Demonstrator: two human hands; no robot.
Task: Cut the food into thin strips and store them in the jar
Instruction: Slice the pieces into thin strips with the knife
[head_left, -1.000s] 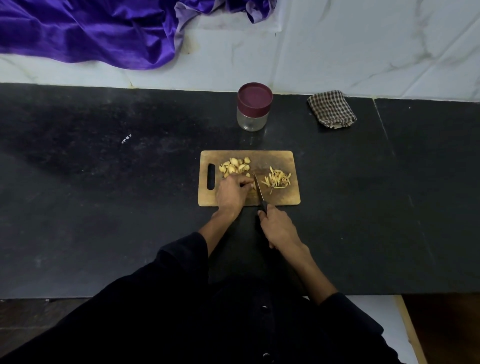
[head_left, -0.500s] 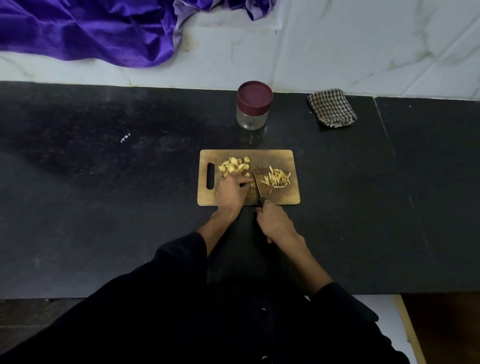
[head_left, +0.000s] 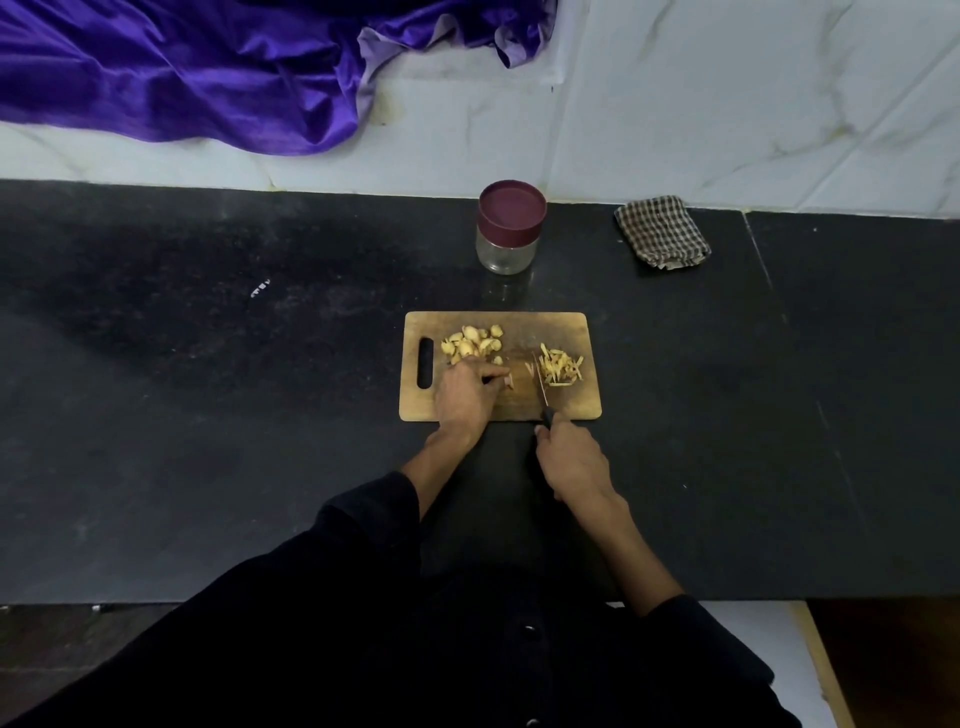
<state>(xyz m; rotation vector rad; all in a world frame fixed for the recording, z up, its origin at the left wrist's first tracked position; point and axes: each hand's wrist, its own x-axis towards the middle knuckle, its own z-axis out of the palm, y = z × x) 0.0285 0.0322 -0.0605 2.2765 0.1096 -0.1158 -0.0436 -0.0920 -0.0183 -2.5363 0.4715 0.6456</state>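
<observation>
right grip (head_left: 570, 457) curling round knife (head_left: 544, 395) handle, blade lying beside cut strips (head_left: 560, 366); left grip (head_left: 465, 395) pinching a small piece on cutting board (head_left: 571, 405), uncut pieces (head_left: 471, 344) sitting just behind it; jar (head_left: 509, 228) standing lidded on counter (head_left: 208, 415) behind board, contents unclear

One wooden cutting board (head_left: 571, 327), one knife (head_left: 542, 387), one lidded glass jar (head_left: 510, 228), one checked cloth (head_left: 662, 232), one purple fabric (head_left: 208, 67), two food piles: slices (head_left: 471, 343) and strips (head_left: 560, 365).
</observation>
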